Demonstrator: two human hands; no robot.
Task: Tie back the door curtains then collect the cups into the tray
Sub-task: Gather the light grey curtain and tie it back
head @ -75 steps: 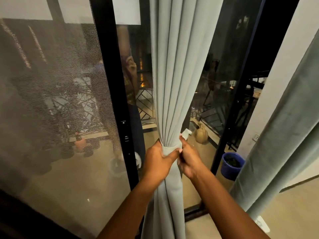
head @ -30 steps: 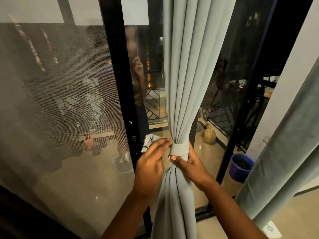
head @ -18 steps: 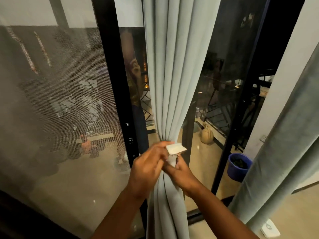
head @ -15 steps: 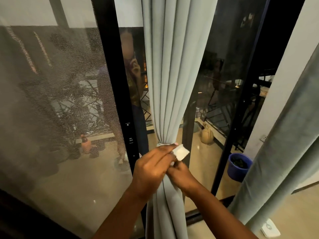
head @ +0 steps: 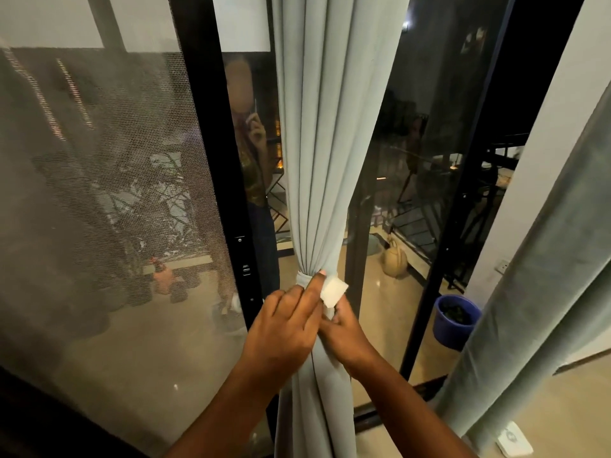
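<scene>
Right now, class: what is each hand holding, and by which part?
The left hand presses straight fingers on the tie-back band. The right hand pinches the band's white end tab, round the gathered curtain.

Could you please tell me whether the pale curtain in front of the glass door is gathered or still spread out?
Gathered. The curtain narrows to a tight bunch where a tie-back band wraps it; the band's white end tab still sticks out loose.
</scene>
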